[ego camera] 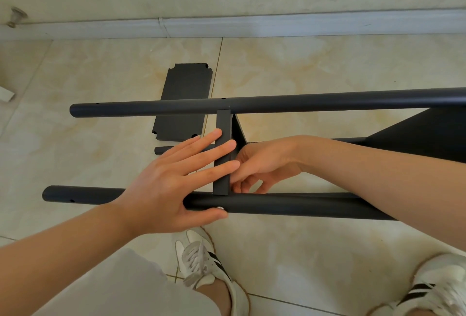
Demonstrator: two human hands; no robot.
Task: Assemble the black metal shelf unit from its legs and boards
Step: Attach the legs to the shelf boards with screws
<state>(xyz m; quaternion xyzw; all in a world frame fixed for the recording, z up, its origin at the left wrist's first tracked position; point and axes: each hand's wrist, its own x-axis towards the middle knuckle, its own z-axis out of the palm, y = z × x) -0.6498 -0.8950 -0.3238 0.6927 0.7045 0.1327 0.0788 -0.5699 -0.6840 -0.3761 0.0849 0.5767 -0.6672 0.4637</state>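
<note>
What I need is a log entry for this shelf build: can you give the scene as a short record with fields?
left hand: straight fingers press the mounted board, thumb on the near leg
right hand: curled behind that board; grip hidden
screw: silver head in near leg beside thumb
far leg: meets board's other end
spare board: flat on floor, partly behind far leg

Left hand (171, 184) is lying flat, fingers straight and spread. Right hand (262, 164) is reaching in from the right, fingers curling under; grip unclear.
</note>
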